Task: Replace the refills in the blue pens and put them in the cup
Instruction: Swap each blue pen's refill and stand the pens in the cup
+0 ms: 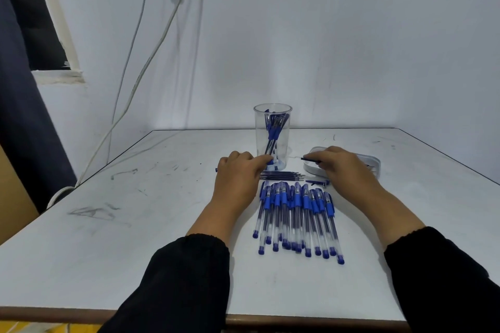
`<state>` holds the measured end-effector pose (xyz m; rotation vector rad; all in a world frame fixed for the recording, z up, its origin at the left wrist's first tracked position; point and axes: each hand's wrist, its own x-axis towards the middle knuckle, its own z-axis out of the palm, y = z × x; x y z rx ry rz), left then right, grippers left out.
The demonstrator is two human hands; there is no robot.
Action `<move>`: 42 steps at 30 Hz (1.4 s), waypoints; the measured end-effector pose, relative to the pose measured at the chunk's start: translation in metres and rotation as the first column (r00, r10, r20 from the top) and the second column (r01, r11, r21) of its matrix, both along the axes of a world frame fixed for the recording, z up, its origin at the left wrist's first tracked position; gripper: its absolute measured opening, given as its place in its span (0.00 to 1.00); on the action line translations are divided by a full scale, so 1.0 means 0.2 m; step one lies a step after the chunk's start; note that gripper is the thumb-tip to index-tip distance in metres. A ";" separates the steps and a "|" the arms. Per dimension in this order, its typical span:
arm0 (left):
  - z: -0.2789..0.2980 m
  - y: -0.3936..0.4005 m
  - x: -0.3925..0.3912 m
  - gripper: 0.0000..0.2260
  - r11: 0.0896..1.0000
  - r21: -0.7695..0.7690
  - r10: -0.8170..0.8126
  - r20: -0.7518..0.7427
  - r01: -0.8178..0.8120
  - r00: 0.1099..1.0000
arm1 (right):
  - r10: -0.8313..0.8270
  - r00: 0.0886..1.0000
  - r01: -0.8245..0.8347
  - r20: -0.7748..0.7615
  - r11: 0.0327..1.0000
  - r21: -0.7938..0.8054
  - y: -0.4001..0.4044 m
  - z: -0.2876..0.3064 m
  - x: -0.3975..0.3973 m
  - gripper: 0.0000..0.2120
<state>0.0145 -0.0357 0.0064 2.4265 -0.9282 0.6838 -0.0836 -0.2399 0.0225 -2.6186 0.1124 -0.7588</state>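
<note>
The right hand (339, 167) pinches a thin dark refill (311, 160) over a shallow white tray (374, 163). The left hand (238, 173), fingers curled, grips a blue pen part (270, 161) beside the clear plastic cup (272, 135).

The pens (296, 217) are clear-barrelled with blue caps, grips and end plugs, the cup (272, 136) is clear plastic holding more blue-capped pens, the loose refills (281, 175) look dark, the tray (374, 163) is white, the counter (135, 224) is white with grey scuffs, and both sleeves (186, 284) are black.
</note>
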 end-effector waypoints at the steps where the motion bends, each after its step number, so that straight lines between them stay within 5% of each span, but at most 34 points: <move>1: 0.00 0.00 0.00 0.15 1.000 0.004 -0.005 -0.002 0.005 1.000 | 0.010 1.000 -0.010 0.002 1.000 -0.006 0.01 0.00 0.01 0.22; 19: 0.01 0.00 -0.02 0.16 0.999 0.035 -0.015 -0.016 0.015 1.000 | 0.011 0.999 -0.012 -0.033 0.999 -0.029 0.04 0.00 0.02 0.21; 29: 0.02 -0.01 -0.05 0.15 0.997 0.041 -0.069 0.000 0.069 0.998 | 0.027 1.000 -0.026 0.001 0.982 -0.187 0.04 -0.01 0.04 0.22; 37: 0.01 -0.01 -0.04 0.14 0.998 0.009 -0.065 0.038 0.064 0.997 | 0.033 0.999 -0.033 -0.020 0.999 0.005 0.07 0.02 0.02 0.28; 42: 0.01 0.00 -0.03 0.14 0.999 -0.004 -0.034 0.041 0.034 0.999 | -0.168 0.986 0.168 0.021 0.986 0.015 -0.02 0.03 0.00 0.05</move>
